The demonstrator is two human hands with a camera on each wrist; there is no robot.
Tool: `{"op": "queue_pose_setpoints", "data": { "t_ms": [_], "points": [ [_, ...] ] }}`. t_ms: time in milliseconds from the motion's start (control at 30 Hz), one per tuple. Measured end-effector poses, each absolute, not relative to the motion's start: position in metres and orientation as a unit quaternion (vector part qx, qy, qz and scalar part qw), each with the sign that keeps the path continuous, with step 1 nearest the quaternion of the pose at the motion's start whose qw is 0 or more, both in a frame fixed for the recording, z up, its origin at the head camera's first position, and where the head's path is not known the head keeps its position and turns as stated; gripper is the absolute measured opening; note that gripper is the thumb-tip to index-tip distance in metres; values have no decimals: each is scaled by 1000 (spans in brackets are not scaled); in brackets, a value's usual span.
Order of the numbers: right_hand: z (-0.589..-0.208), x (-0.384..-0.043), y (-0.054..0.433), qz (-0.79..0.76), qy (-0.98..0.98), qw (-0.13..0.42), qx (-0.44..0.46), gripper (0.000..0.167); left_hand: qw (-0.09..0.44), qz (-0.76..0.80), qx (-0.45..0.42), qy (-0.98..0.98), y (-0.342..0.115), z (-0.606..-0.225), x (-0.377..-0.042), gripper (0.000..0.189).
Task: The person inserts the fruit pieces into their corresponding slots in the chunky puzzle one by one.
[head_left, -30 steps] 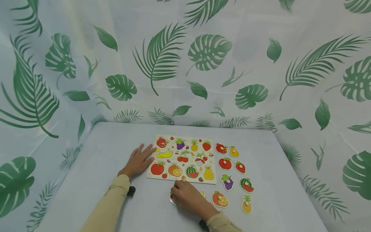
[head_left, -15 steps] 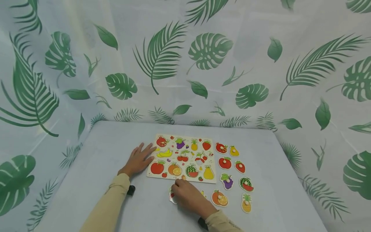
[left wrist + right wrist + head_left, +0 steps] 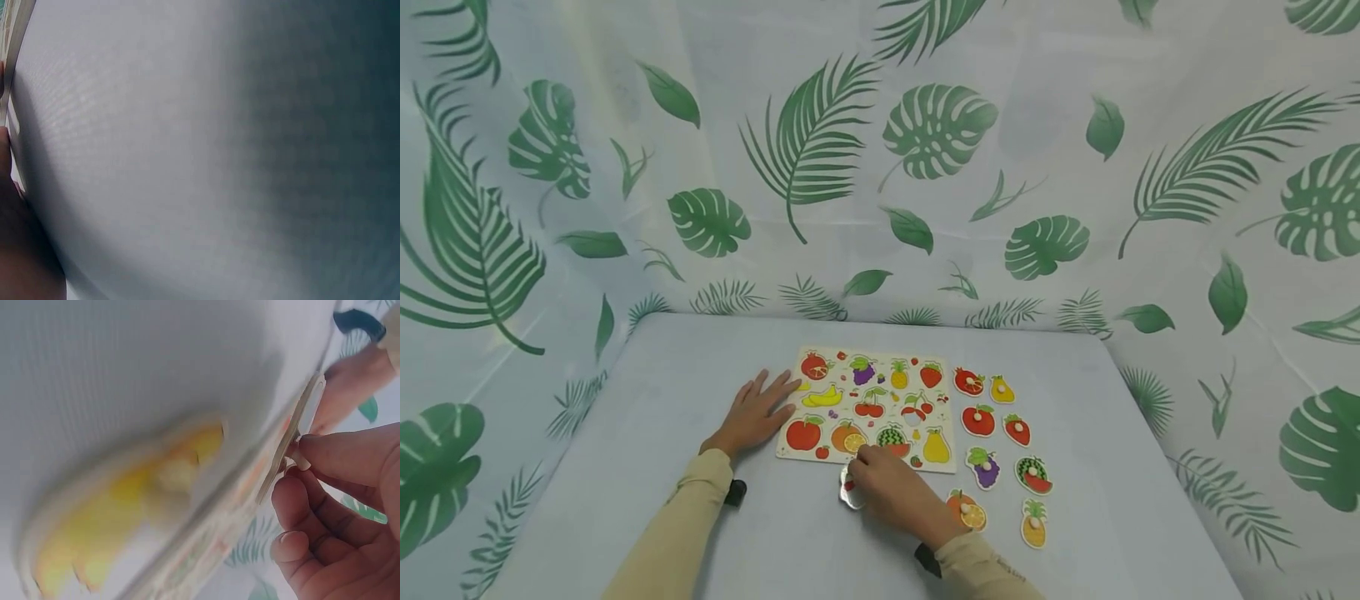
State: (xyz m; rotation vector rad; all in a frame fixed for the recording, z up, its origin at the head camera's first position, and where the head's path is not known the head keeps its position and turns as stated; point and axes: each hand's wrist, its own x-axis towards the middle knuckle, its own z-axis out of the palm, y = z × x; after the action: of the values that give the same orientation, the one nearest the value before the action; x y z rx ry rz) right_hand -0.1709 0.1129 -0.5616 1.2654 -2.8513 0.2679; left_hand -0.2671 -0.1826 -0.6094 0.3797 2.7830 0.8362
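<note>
My right hand pinches a fruit puzzle piece by its small knob, between thumb and fingers. The piece has a pale edge and some red on its face; its picture is mostly hidden. In the right wrist view, this puzzle piece is tilted and seen edge-on. The fingertips overlap the near edge of the fruit puzzle board in the head view. My left hand lies with fingers spread at the board's left edge. A banana piece lies below my right hand, hidden in the head view.
Right of the board lie several knobbed pieces, among them an apple, grapes, a watermelon, an orange and a pineapple. A leaf-patterned curtain stands behind the white table.
My right hand has moved forward toward the board, bringing the pinched puzzle piece along. My left hand stays in place at the board's edge.
</note>
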Motion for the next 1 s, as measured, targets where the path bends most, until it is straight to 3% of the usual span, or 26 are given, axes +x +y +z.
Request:
{"op": "queue_pose_setpoints", "data": {
  "t_ms": [467,800,1000],
  "points": [
    [-539,-215,146,126,-925,44,356,26,97,286,133,944,-187,-617,-266,60],
    [-530,-258,177,128,-920,79,362,16,97,286,130,944,-185,-612,-267,59],
    [-529,-277,193,134,-930,51,338,15,101,283,132,944,-183,-618,-269,59]
  ]
}}
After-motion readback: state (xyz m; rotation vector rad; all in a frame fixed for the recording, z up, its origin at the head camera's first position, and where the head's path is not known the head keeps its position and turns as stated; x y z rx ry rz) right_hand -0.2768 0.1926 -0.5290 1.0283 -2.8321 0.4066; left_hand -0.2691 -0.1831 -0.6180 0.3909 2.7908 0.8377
